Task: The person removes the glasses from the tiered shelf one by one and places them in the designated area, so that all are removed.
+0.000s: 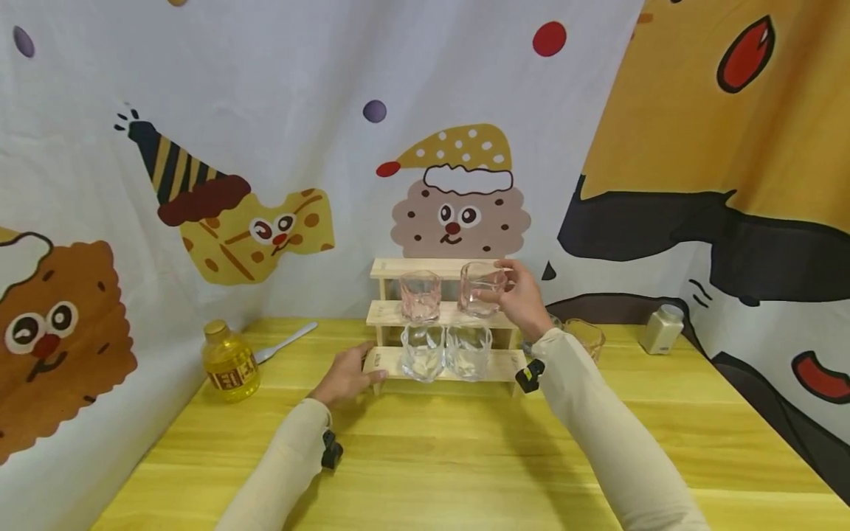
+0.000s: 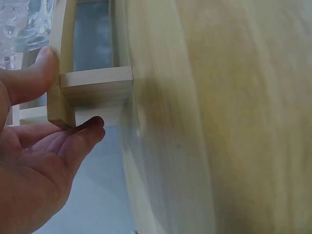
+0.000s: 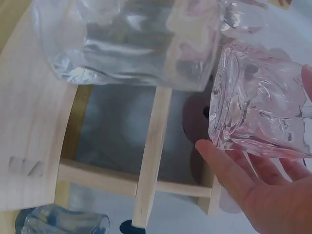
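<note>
A three-tier wooden rack (image 1: 384,315) stands on the table. At the left end of its lowest board, my left hand (image 1: 345,376) grips the wood, with the thumb above and fingers below the board end (image 2: 59,105). My right hand (image 1: 526,301) holds a pink-tinted glass tumbler (image 3: 261,100) between thumb and fingers, at the right of the middle tier. Left of it on that tier is another pink tumbler (image 1: 420,296). Two clear tumblers (image 1: 423,355) sit side by side on the lowest board.
An amber glass (image 1: 589,339) and a bluish glass (image 3: 63,222) are on the right, partly hidden by my right arm. A jar of pale contents (image 1: 662,330) stands farther right. On the left are a yellow oil bottle (image 1: 230,366) and a light-coloured spoon-like utensil (image 1: 288,342). A printed cloth (image 1: 319,110) hangs behind.
</note>
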Demonstrator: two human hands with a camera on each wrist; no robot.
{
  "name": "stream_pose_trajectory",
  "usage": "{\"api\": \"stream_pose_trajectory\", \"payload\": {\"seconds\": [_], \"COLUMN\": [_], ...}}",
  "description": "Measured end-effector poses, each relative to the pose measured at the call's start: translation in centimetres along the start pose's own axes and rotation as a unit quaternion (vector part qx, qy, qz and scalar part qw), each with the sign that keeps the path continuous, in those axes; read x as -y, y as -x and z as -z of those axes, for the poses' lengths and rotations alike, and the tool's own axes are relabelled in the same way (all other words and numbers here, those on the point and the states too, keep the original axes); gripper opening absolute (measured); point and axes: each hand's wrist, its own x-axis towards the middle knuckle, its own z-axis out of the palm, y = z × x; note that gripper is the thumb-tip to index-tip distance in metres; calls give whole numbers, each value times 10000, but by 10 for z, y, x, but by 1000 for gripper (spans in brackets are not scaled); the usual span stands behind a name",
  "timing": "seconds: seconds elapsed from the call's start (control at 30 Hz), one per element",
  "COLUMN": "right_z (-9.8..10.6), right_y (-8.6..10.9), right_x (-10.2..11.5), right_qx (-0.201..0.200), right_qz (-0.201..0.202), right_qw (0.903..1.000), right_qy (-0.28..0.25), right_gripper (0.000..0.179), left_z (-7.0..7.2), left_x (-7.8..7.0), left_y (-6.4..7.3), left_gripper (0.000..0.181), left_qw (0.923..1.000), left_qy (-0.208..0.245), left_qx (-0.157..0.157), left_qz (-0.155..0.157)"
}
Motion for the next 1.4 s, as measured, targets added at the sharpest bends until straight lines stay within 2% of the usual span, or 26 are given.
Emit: {"api": "stream_pose_trajectory", "payload": {"seconds": [0.07, 0.2, 0.47, 0.83, 1.1, 1.4], "right_z": [7, 21, 49, 87, 116, 148], "right_y": [3, 12, 30, 51, 64, 77], "right_x": [-2, -7, -13, -36, -49, -64], "right_qx": [-1, -57, -248, -648, -956, -1208], "right_qz": [54, 97, -19, 262, -32, -63], "right_qw": [10000, 9997, 9985, 9929, 9867, 9811], "right_qy": [42, 197, 486, 958, 1316, 1509], "right_gripper": [74, 76, 79, 76, 80, 79], "left_z": [1, 1, 0, 0, 1, 1], "left_x": [-1, -2, 0, -2, -2, -1], "left_y": [-1, -2, -3, -1, -2, -2], "left_gripper": [66, 67, 69, 67, 66, 65], "left_qw": [9999, 9999, 9999, 10000, 10000, 10000], "left_qy": [-85, -127, -107, -70, -48, -37], "left_qx": [-27, -9, 40, 57, 59, 39], "left_qz": [-84, -61, -17, 0, 3, 46]}}
